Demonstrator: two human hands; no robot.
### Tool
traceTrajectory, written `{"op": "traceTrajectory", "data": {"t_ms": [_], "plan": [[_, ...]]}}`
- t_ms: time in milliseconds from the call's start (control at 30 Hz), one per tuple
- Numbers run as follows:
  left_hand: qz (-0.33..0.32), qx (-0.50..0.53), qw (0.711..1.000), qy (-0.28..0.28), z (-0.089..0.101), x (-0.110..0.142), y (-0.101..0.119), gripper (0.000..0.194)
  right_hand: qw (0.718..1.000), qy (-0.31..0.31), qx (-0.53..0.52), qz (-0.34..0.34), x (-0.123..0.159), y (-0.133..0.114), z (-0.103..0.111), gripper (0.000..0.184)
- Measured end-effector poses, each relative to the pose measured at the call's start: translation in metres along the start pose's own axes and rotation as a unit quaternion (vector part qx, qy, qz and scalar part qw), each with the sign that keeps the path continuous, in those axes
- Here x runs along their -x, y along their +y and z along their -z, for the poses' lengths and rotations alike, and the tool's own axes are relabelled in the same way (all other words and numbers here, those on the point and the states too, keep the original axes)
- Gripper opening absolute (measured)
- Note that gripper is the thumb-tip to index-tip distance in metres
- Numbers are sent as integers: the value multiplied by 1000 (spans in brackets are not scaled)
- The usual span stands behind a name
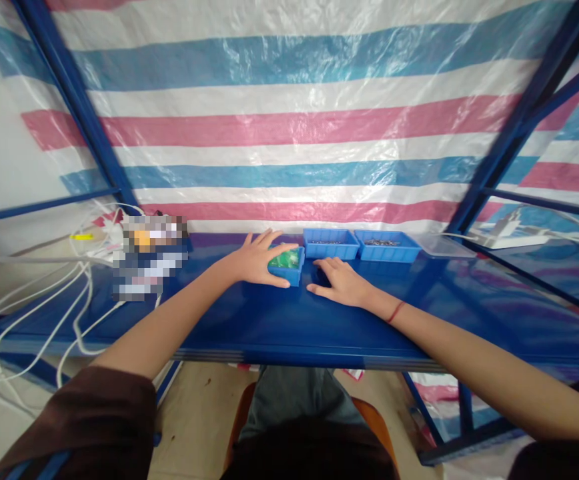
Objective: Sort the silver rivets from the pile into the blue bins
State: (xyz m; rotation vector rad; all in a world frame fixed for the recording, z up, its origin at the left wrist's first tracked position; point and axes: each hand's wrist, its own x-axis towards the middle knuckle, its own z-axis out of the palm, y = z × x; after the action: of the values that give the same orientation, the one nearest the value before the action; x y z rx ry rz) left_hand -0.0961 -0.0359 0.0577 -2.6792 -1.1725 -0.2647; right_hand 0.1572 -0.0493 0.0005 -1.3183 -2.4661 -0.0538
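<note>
My left hand (pixel 261 260) lies with spread fingers over the left side of a small blue bin, hiding part of it. Green pieces (pixel 287 259) fill this bin (pixel 294 275); their exact kind is too small to make out. My right hand (pixel 342 283) rests low over the table to the right of that bin, thumb and fingers apart with nothing visible between them. Just behind my hands stand a second blue bin (pixel 330 252) and a third blue bin (pixel 387 254), both holding small metal parts (pixel 380 243).
A clear plastic lid (pixel 442 245) lies right of the bins. White cables (pixel 87 293) and blurred items (pixel 152 257) crowd the left end of the blue table (pixel 289 327). A white power strip (pixel 514 230) sits at the right. Blue posts (pixel 77 107) frame a striped plastic sheet (pixel 289 127).
</note>
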Motion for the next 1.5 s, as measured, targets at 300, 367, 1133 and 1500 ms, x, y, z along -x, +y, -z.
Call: {"op": "traceTrajectory", "data": {"t_ms": [300, 367, 1133, 1500], "plan": [[-16, 69, 996, 55, -10, 23, 29, 48, 993, -55, -101, -34, 4, -12, 1, 101], [-16, 65, 996, 66, -9, 25, 41, 48, 987, -74, -142, 1, 7, -11, 4, 102], [105, 445, 862, 219, -62, -49, 103, 42, 924, 249, -291, 0, 38, 34, 66, 55], [147, 226, 962, 48, -58, -38, 103, 63, 988, 104, -36, 111, -5, -8, 75, 53]]}}
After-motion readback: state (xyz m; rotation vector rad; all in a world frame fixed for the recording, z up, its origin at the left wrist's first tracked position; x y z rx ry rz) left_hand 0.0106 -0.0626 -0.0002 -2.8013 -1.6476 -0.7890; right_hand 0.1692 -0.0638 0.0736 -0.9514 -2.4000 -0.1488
